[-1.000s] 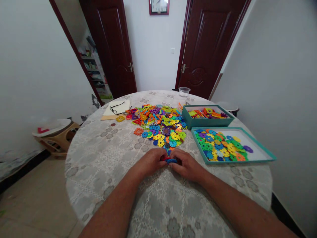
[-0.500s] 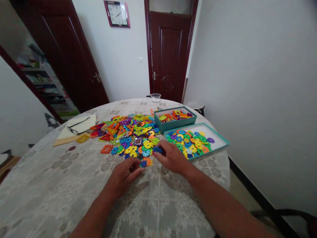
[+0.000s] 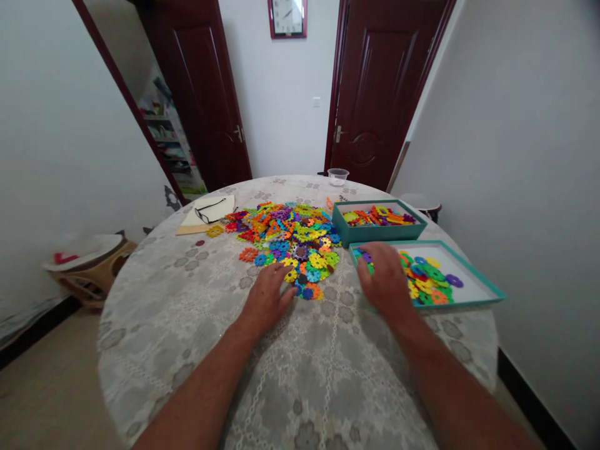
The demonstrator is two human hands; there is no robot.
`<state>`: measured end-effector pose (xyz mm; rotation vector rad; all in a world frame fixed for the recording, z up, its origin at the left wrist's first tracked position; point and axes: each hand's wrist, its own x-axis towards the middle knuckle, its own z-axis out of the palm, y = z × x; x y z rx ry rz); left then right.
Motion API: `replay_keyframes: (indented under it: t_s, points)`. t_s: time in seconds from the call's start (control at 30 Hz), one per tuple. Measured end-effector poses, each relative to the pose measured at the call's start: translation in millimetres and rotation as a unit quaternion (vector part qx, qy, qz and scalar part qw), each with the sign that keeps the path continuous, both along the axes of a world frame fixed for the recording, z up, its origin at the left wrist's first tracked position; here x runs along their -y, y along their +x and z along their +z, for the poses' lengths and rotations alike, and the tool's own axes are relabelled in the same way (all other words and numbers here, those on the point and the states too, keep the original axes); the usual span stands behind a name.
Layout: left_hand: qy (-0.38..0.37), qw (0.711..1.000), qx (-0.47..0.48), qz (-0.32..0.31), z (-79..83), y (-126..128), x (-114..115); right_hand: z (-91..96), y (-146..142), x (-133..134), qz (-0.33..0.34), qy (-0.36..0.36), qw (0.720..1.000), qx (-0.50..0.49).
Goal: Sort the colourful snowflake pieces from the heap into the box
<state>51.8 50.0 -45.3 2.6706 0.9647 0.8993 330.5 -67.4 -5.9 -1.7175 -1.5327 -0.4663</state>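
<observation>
My left hand [image 3: 268,292] rests at the near edge of a heap of colourful plastic snowflake discs [image 3: 300,232]. Its thumb and fingers are apart, close to a yellow disc [image 3: 290,275] and a few blue and orange ones. My right hand [image 3: 384,275] is over the left part of a shallow teal-rimmed tray [image 3: 478,289] with a white inside. The fingers curl downward there, and whatever lies under them is hidden. Loose round discs [image 3: 429,282] in yellow, green, blue, orange and purple lie in this tray, right of the hand.
Behind the tray stands a deeper teal box [image 3: 370,234] of mixed pieces. Eyeglasses [image 3: 206,217] lie on a pale pad [image 3: 187,220] at the left. A clear plastic bowl [image 3: 338,177] sits at the far edge of the round, cloth-covered table [image 3: 290,387].
My right hand has moved right, from beside the heap with a dark blue disc to over the tray. My left hand's fingers have spread. The camera view has swung left.
</observation>
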Motion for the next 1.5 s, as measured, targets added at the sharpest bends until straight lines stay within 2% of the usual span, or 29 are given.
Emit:
replay_keyframes:
  t_s: [0.07,0.1,0.17,0.27,0.37,0.5,0.67,0.77,0.87,1.03,1.1,1.17,1.27,1.4,1.5]
  points:
    - [-0.001,1.0,-0.007,-0.004,-5.0,0,-1,-17.8,-38,-5,0.093,-0.053,0.994,-0.007]
    - [-0.002,1.0,-0.01,-0.004,-7.1,0,-2,-27.9,-54,-8,0.114,-0.083,0.99,-0.011]
    - [-0.005,1.0,-0.017,-0.002,-10.4,0,-4,-46.3,-72,-14,0.111,-0.116,0.987,-0.024]
    - [-0.009,1.0,-0.018,0.011,-12.8,-1,-5,-60.6,-71,-24,0.065,-0.117,0.99,-0.042]
    - [-0.015,1.0,-0.015,0.02,-12.5,0,-6,-59.3,-54,-33,0.029,-0.122,0.991,-0.05]
    - [-0.028,0.999,-0.021,0.014,-9.8,1,-5,-53.7,-37,-46,0.004,-0.18,0.983,-0.028]
    - [-0.034,0.999,-0.034,0.019,-6.8,1,-5,-53.5,-32,-59,-0.016,-0.191,0.981,-0.004]
    - [-0.042,0.998,-0.044,0.019,-3.5,1,-4,-51.4,-31,-60,0.002,-0.195,0.981,-0.014]
    - [-0.054,0.998,-0.04,0.007,1.6,1,0,-47.4,-30,-56,0.045,-0.201,0.976,-0.064]
    - [-0.077,0.996,-0.036,-0.021,9.5,3,8,-41.9,-32,-45,0.095,-0.177,0.953,-0.227]
    - [-0.081,0.995,-0.037,-0.034,11.3,4,9,-41.3,-36,-42,0.114,-0.172,0.931,-0.3]
    - [-0.083,0.995,-0.036,-0.042,12.5,4,10,-41.6,-41,-40,0.143,-0.18,0.892,-0.39]
    - [-0.083,0.995,-0.039,-0.047,13.0,4,9,-42.6,-49,-40,0.186,-0.181,0.801,-0.539]
    - [-0.081,0.994,-0.045,-0.05,12.5,4,9,-38.7,-55,-41,0.205,-0.165,0.675,-0.69]
    - [-0.079,0.994,-0.052,-0.05,12.6,5,9,-29.6,-56,-40,0.208,-0.165,0.611,-0.746]
